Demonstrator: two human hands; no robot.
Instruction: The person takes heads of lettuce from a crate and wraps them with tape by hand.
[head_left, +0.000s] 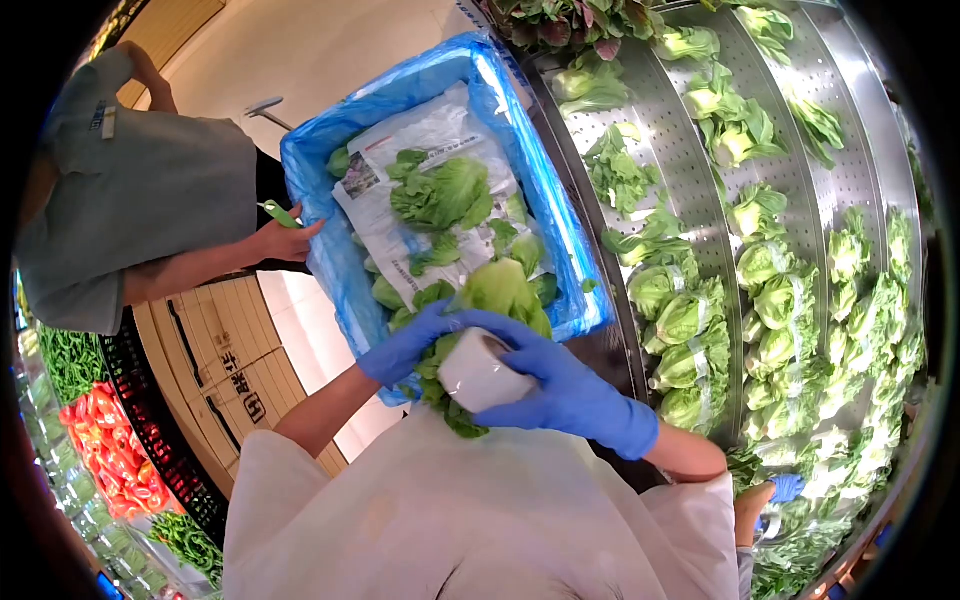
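Fingers (pixel 528 362) (R hand (pixel 585 398)) curled arnd wht roll (pixel 468 372).

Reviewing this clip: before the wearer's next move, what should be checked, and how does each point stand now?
1. Roll secure in the right hand: ok, fingers and thumb are around it.
2. Left hand firm on the lettuce: cannot tell, the hands and roll overlap it.
3. Gloves on both hands: ok, blue ones.
4. Co-worker's hand well away from the crate: not ok, it is right by the side, with a green tool.
5. Loose end of the roll found: cannot tell, none shows clearly.
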